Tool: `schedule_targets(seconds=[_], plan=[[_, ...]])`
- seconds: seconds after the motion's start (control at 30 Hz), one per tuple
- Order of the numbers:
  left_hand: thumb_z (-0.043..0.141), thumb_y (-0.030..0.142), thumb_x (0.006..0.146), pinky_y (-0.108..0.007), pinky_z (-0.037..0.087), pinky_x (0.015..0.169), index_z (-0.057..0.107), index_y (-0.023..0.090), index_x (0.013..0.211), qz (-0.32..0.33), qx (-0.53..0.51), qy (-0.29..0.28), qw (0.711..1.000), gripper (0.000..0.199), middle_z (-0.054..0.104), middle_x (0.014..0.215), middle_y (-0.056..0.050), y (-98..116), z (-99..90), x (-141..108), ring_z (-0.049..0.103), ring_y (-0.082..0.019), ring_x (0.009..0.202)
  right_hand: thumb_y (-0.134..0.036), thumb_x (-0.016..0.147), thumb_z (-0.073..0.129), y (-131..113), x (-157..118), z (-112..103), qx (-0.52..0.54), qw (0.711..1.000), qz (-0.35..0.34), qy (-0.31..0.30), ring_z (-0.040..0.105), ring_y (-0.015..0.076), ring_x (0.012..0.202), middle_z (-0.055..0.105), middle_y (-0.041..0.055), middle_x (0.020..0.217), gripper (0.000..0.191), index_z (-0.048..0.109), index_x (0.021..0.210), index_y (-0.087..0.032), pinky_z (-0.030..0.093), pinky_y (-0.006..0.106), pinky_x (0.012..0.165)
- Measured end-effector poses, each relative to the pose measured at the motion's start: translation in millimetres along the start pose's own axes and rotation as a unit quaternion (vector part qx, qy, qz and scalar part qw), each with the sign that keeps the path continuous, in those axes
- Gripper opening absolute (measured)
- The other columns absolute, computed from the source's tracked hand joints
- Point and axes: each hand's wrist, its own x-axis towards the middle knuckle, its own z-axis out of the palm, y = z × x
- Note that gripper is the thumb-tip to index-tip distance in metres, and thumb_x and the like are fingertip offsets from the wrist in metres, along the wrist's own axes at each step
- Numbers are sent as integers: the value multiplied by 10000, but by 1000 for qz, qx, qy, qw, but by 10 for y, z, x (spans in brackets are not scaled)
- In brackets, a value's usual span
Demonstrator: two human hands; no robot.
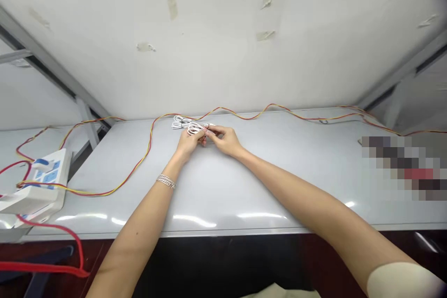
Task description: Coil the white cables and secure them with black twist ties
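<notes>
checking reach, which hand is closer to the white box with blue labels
Left. The left hand is right of the white box; the right hand is farther right, past the left hand.

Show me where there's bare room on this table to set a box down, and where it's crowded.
Free: the white tabletop right of the right hand, below the red-and-yellow wire, and the wedge between the forearms. Crowded: the white cable bundle pinched by the left hand and right hand, and the white socket unit at far left.

left wrist [166, 181]: silver chain bracelet [166, 180], thin, several strands | right upper arm [401, 281]: cream sleeve [405, 281], short, plain | left hand [188, 145], right hand [225, 141]: bare, no gloves
</notes>
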Motion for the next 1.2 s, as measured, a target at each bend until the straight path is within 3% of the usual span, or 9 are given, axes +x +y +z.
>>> schedule_targets(seconds=[0.23, 0.47, 0.57, 0.73, 1.2], plan=[[876, 556, 602, -276, 540, 571, 636, 120, 775, -22, 18, 13, 1000, 527, 637, 658, -22, -43, 28, 17, 608, -137, 572, -448, 814, 720, 162, 66, 22, 110, 993, 49, -1, 731, 233, 908, 789, 87, 984, 324, 791, 941, -159, 565, 357, 859], [944, 439, 527, -312, 580, 687, 693, 107, 869, -21, 6, -32, 999, 539, 714, 787, -66, -1, 35, -3, 660, -169, 697, -359, 730, 806, 185, 93, -12, 164, 980, 109, 38, 705, 196, 823, 770, 68, 904, 238, 761, 872, -173, 566, 337, 802], [933, 476, 522, -321, 580, 681, 702, 94, 859, -7, 41, -6, 999, 559, 723, 777, -78, -16, 16, 10, 656, -176, 680, -361, 698, 828, 181, 96, -37, 198, 973, 121, 21, 682, 165, 742, 750, 47, 821, 258, 742, 834, -160, 554, 314, 760], [916, 517, 540, -320, 592, 704, 717, 87, 917, -6, 74, 12, 997, 607, 758, 928, -116, -59, 6, 30, 673, -171, 700, -372, 623, 880, 150, 102, -85, 255, 955, 151, -10, 656, 146, 708, 730, 32, 765, 314, 704, 763, -152, 547, 295, 708], [907, 574, 504, -323, 577, 656, 723, 110, 830, 20, 96, 36, 995, 596, 737, 819, -100, -67, 29, 21, 674, -208, 712, -455, 596, 883, 120, 112, -107, 248, 959, 131, -37, 650, 148, 693, 718, 21, 748, 388, 664, 750, -174, 522, 281, 678]])
